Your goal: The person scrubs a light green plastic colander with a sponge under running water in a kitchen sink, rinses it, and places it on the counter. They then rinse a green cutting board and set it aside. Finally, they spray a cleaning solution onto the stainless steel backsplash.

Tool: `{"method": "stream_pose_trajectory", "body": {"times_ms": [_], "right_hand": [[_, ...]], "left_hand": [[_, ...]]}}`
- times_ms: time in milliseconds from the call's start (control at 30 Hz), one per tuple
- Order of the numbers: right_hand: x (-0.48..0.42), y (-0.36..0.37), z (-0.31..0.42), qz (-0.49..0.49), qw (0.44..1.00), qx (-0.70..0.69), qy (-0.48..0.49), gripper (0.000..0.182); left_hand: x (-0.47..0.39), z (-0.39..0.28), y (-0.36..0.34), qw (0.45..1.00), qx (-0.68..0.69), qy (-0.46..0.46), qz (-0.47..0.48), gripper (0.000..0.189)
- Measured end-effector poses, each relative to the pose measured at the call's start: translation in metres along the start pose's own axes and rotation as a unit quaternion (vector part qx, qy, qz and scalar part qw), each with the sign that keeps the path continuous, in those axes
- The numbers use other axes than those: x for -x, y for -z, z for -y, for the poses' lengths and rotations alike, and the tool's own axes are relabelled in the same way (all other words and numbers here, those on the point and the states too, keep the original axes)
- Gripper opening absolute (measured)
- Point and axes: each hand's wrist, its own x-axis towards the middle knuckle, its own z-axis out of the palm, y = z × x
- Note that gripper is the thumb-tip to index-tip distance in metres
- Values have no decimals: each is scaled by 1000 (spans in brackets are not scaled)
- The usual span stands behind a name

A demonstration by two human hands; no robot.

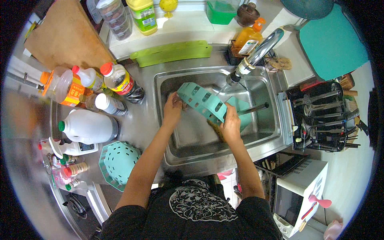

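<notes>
Above the stainless steel sink [192, 144], a teal slotted plastic rack or holder [204, 100] is tilted between both hands. My left hand [173, 109] is at its left end, with the fingertips partly hidden. My right hand [231, 121] grips its right end. Behind my right hand, another teal plastic piece [244, 112] lies in the sink, with a dark tube or handle [253, 108] across it. Part of a brownish object [216, 129] shows under the held rack. The chrome faucet [261, 51] reaches over the sink's back right part.
Left of the sink stand a soy sauce-like bottle [124, 82], a white jug [90, 126] and an upturned teal colander [118, 165]. A green plastic strip [174, 54] lines the back edge. An orange soap bottle [247, 39] stands behind the sink. Utensils [324, 117] fill a rack at right.
</notes>
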Motion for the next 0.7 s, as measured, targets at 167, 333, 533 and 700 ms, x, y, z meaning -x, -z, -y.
{"method": "stream_pose_trajectory", "body": {"times_ms": [167,333,533,700], "right_hand": [[21,13,17,22,1000,-4,22,64],[34,31,29,39,994,-18,104,71],[39,40,52,11,992,-28,121,74],[52,35,70,-18,996,-83,-28,69]], "left_hand": [[6,15,28,996,64,-56,-30,59],[22,-27,55,941,-94,-323,35,62],[48,-59,71,917,-118,-381,20,47],[71,-75,83,911,-127,-392,-5,46]]}}
